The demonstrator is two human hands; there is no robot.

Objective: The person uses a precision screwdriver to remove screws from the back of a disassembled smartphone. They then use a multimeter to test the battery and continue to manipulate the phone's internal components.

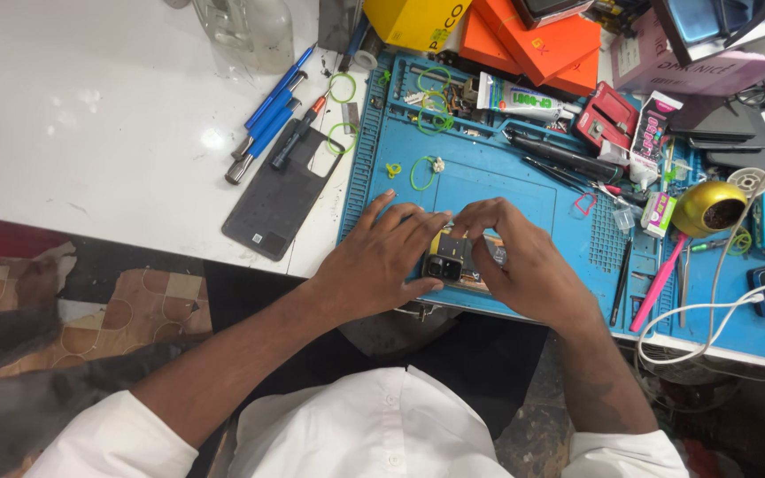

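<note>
Both hands work on an opened phone (455, 259) lying at the near edge of the blue mat (489, 181). The left hand (382, 261) clasps its left side, fingers closed on it; the right hand (524, 265) pinches its upper edge. A dark back cover (281, 199) lies on the bench left of the mat, beside blue-handled screwdrivers (267, 111).
</note>
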